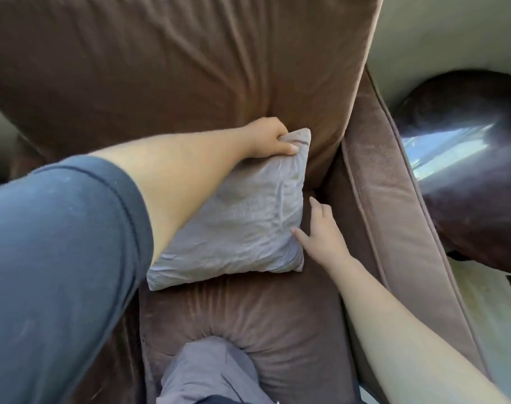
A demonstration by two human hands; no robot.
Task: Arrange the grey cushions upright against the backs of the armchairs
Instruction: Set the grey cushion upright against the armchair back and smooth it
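We see one grey cushion, square, soft and creased, standing on its lower edge on the seat of the brown armchair. It leans backward at a tilt, its top corner against the chair's back, near the right armrest.

No text, label or number readable — none.
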